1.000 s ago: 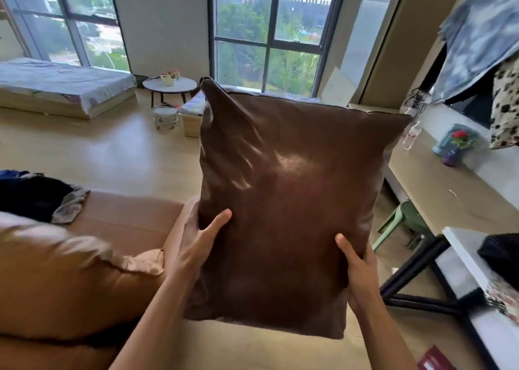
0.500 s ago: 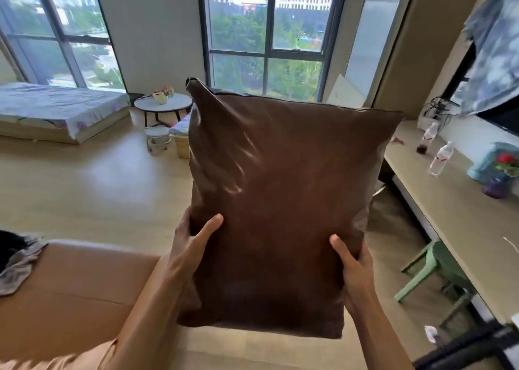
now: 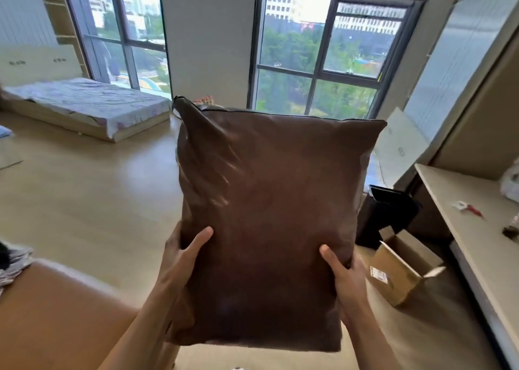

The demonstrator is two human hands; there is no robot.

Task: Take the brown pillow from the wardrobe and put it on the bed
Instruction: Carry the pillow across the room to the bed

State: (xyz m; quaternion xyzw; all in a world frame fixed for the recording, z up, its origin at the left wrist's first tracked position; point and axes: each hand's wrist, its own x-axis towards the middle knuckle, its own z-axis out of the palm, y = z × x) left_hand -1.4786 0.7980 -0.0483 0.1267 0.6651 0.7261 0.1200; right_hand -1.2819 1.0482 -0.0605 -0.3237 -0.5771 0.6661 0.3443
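Holding the brown pillow (image 3: 269, 215) up by its sides, the left hand (image 3: 179, 260) and right hand (image 3: 344, 274) squeeze it tight, so it can go to the bed (image 3: 92, 103) far left.

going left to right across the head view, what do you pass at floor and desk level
bed → left hand → brown pillow → right hand → cardboard box → desk
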